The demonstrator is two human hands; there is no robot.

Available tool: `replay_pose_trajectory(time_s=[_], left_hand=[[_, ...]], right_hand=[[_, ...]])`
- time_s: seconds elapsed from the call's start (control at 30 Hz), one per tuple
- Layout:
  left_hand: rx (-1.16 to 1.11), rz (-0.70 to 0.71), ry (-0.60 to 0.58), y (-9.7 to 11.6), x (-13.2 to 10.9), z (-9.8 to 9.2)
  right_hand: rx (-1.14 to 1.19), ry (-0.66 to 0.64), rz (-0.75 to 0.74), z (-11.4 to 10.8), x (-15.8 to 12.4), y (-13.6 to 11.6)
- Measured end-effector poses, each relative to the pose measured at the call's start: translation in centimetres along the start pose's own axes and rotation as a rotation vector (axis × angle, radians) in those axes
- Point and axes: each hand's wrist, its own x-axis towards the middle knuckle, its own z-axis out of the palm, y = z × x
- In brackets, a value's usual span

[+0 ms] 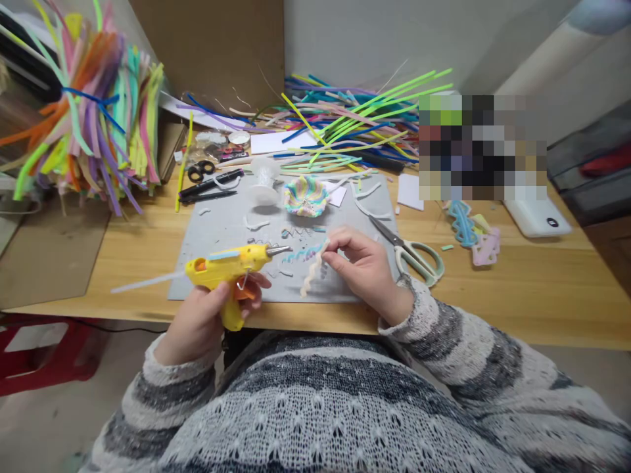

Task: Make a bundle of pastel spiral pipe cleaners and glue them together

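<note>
Yellow glue gun crosswise, nozzle rightward, left grip wrapping handle, right grip pinching strip

- From my end, I see a craft workspace; home or workshop, I can't tell.
- Wooden counter against a plain wall.
- Pipe cleaners bundled at left, more strewn along the back.
- Glue gun, scissors, pens, spool, mat.

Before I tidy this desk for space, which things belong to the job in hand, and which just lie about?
In the job:
Yellow glue gun, in the left hand
Cream wavy strip, in the right hand
Grey mat beneath

Apparently just lying about:
Black scissors
Black pens
White device
</note>
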Motion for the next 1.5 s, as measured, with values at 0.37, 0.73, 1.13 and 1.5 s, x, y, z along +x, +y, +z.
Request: replay_pose_trajectory(time_s=[0.37,0.73,1.13,1.5], left_hand=[[0.010,0.090,0.039,-1.6,1.1,1.5],[0.065,0.137,-0.012,-2.9,1.3,1.5],[0.103,0.183,0.013,-3.0,1.2,1.6],[0.093,0.197,-0.009,-3.0,1.2,1.5]], right_hand=[[0.140,0.007,0.118,0.1,-0.3,0.2],[0.100,-0.036,0.104,-0.2,-0.3,0.0],[0.074,-0.059,0.077,-0.2,-0.3,-0.1],[0.064,-0.062,0.067,-0.2,-0.2,-0.2]])
